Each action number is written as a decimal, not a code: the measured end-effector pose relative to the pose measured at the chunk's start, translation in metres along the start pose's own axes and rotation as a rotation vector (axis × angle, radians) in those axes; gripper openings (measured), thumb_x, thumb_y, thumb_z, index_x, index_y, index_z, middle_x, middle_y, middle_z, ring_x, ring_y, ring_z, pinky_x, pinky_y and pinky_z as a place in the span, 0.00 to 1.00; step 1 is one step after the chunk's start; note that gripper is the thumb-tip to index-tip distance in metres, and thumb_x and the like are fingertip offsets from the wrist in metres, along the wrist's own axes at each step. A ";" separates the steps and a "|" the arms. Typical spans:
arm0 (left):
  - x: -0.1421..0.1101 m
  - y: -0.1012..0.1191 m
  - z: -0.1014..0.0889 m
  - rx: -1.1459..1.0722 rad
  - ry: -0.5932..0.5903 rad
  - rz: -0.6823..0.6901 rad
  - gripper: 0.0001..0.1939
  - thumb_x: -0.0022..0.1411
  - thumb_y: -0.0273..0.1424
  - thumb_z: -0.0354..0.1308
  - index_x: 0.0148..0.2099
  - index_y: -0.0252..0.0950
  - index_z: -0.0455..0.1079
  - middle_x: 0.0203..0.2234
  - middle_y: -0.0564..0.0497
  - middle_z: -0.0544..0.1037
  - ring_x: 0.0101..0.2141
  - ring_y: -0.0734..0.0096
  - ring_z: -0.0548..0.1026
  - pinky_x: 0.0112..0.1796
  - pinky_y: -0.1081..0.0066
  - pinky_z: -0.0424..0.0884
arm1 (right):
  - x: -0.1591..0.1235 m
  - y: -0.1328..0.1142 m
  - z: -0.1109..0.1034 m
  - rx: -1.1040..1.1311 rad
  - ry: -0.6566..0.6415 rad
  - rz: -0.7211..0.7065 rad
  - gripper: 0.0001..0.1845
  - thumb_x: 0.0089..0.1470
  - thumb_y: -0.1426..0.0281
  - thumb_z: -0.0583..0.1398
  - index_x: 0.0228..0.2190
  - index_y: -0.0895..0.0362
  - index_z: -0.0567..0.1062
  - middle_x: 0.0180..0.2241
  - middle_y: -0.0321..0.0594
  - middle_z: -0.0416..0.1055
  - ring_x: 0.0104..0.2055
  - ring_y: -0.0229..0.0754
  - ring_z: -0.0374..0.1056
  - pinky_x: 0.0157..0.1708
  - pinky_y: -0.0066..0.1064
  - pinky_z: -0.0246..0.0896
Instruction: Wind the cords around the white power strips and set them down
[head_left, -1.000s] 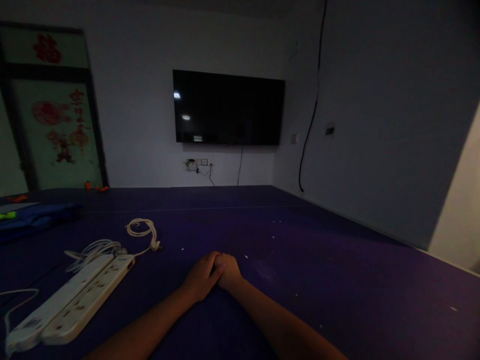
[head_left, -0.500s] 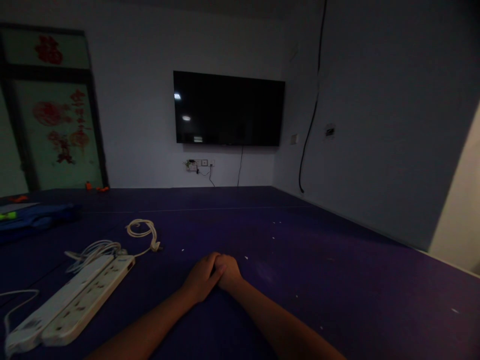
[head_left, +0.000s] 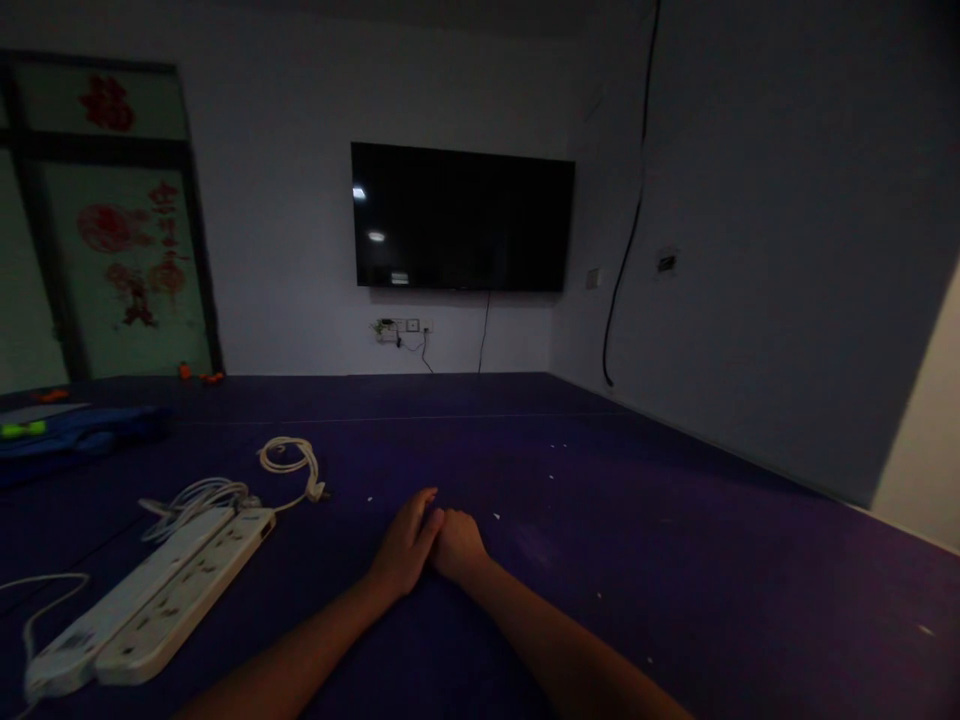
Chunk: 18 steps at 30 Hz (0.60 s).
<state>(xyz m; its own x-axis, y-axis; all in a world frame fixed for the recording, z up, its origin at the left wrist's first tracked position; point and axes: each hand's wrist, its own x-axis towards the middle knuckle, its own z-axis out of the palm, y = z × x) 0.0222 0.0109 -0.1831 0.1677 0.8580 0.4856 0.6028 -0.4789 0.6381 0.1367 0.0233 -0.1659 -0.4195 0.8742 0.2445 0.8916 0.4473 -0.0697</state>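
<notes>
Just in front of me, over the purple tabletop point(head_left: 465, 440), my two hands meet. My left hand point(head_left: 407, 540) is open, its fingers stretched forward and its thumb against the right hand. My right hand point(head_left: 457, 545) is closed into a loose fist beside the left palm; its fingertips are turned away, and nothing shows in it. To the left lie two white power strips, the nearer one point(head_left: 187, 597) with its sockets facing up and the other point(head_left: 127, 600) alongside it. Their white cord point(head_left: 199, 500) lies coiled at the far end.
A plug point(head_left: 315, 490) on a looped cable lies beyond the strips. Blue cloth point(head_left: 97, 432) and small orange things point(head_left: 213, 378) are at the far left. White scraps point(head_left: 496, 516) dot the surface. A television point(head_left: 461, 218) hangs on the far wall; a black cable point(head_left: 626, 250) dangles at right.
My hands were clasped, with the left wrapped over the right. Now the left fingers have straightened and lifted off. The view has shifted slightly to the left.
</notes>
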 end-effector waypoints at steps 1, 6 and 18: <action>0.003 -0.003 -0.001 0.001 0.076 -0.027 0.26 0.65 0.43 0.38 0.57 0.33 0.59 0.54 0.40 0.68 0.55 0.63 0.66 0.55 0.59 0.61 | 0.000 0.000 0.000 -0.004 -0.004 -0.005 0.15 0.55 0.67 0.53 0.33 0.59 0.79 0.34 0.48 0.78 0.37 0.46 0.74 0.33 0.29 0.64; 0.024 -0.022 -0.027 0.306 0.371 -0.093 0.22 0.64 0.40 0.43 0.54 0.35 0.64 0.54 0.40 0.68 0.59 0.56 0.59 0.57 0.52 0.53 | 0.000 -0.001 -0.001 -0.022 -0.022 -0.015 0.21 0.59 0.63 0.48 0.33 0.57 0.79 0.35 0.47 0.78 0.38 0.46 0.74 0.34 0.30 0.63; 0.025 -0.071 -0.104 0.877 0.151 -0.493 0.30 0.62 0.42 0.44 0.64 0.37 0.56 0.56 0.31 0.66 0.60 0.35 0.52 0.52 0.42 0.51 | 0.000 -0.001 -0.001 -0.041 -0.039 -0.015 0.23 0.60 0.62 0.48 0.34 0.57 0.79 0.35 0.47 0.78 0.39 0.47 0.74 0.35 0.30 0.63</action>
<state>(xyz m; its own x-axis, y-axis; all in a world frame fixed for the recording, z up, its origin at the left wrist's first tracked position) -0.0975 0.0469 -0.1541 -0.3174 0.8615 0.3963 0.9480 0.2786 0.1536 0.1357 0.0225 -0.1645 -0.4382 0.8748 0.2068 0.8913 0.4527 -0.0262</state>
